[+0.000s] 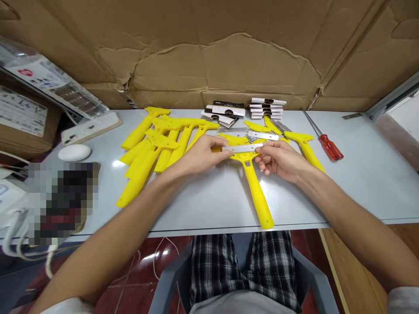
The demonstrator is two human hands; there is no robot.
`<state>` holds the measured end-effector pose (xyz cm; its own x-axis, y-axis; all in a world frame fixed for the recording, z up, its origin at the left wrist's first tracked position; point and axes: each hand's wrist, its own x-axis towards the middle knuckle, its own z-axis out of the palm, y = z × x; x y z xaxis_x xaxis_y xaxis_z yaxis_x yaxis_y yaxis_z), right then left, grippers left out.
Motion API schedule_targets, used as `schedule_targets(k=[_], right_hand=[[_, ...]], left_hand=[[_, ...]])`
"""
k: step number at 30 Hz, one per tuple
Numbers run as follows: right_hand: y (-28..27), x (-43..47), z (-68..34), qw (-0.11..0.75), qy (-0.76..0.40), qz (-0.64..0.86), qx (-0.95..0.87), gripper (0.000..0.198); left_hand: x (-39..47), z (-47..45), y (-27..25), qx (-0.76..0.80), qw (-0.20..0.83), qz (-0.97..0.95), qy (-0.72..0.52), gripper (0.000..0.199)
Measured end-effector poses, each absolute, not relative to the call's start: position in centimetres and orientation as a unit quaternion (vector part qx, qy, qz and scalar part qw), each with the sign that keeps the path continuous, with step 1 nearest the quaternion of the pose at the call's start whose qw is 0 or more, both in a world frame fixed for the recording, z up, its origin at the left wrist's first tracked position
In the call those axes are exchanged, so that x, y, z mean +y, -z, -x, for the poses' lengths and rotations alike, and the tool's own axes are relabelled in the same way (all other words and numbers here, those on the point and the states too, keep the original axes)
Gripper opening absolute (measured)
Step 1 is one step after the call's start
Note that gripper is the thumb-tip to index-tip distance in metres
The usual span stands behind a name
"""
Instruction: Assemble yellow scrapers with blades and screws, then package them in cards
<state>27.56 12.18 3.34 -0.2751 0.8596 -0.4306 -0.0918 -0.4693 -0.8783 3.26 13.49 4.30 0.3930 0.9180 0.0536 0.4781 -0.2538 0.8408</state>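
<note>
A flat metal blade lies across the head of a yellow scraper handle, whose grip points toward me. The blade's left end is pinched by my left hand, thumb along its lower edge. At the other end my right hand grips the blade between thumb and forefinger, its other fingers curled beneath. Small screws lie in a heap just behind the scraper head, beside more metal blades. Whether any screw sits in this blade cannot be made out.
Several yellow handles are piled on the left; another handle lies right. Small blade boxes stand against the cardboard wall. A red screwdriver lies right. A power strip and white mouse sit left.
</note>
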Motion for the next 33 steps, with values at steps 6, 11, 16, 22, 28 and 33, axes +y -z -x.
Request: schedule_targets(k=[6, 11, 16, 22, 28, 33], right_hand=[[-3.69, 12.26, -27.4, 0.365, -0.727, 0.489, -0.314, 0.009], [-3.79, 12.22, -27.42, 0.367, -0.721, 0.497, -0.313, 0.006], [-3.82, 11.87, -27.66, 0.315, -0.72, 0.49, -0.377, 0.017], [-3.86, 11.85, -27.83, 0.296, -0.715, 0.488, -0.403, 0.022], [-3.71, 12.01, -27.95, 0.313, -0.701, 0.496, -0.405, 0.024], [-3.78, 11.93, -27.84, 0.316, -0.7, 0.494, -0.407, 0.021]], left_hand=[[13.63, -3.34, -4.27, 0.463, 0.393, -0.743, -0.282, 0.03], [13.52, -3.23, -4.37, 0.473, 0.386, -0.737, -0.29, 0.029], [13.46, -3.06, -4.6, 0.484, 0.402, -0.715, -0.304, 0.027], [13.38, -3.23, -4.77, 0.492, 0.41, -0.703, -0.311, 0.028], [14.05, -2.72, -4.29, 0.523, 0.369, -0.674, -0.369, 0.02], [14.13, -2.47, -4.17, 0.476, 0.307, -0.674, -0.474, 0.019]])
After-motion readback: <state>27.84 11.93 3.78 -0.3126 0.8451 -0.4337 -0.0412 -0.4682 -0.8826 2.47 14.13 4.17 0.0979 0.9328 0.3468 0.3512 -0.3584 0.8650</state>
